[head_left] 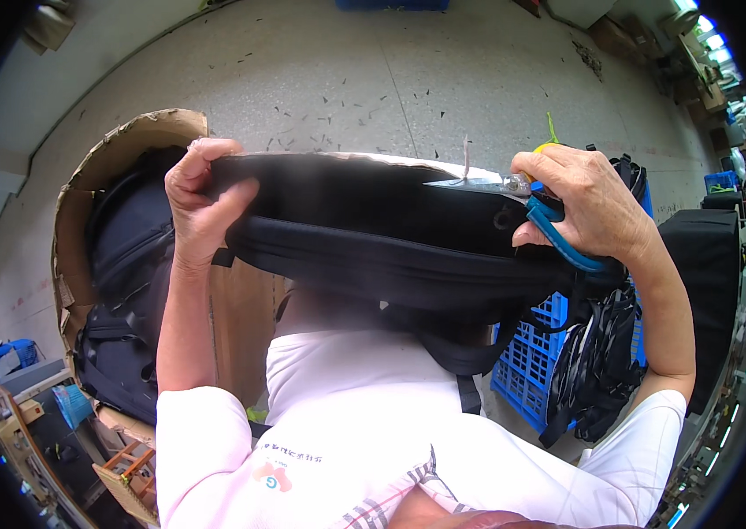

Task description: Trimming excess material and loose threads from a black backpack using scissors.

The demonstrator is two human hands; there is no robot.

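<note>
The black bag (364, 242) spans left to right before the person's torso (364, 379), its far edge pinched at the left end by the left hand (204, 196). The right hand (593, 201), nearer the edge's right end, grips scissors (515, 185) (blue and yellow handles), their blades pointing left, roughly along that edge.

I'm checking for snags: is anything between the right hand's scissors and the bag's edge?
Nothing visible: the scissors lie at the upper edge of the black bag. A thin pale strip sticks up by the blades, apparently without blocking them.
</note>
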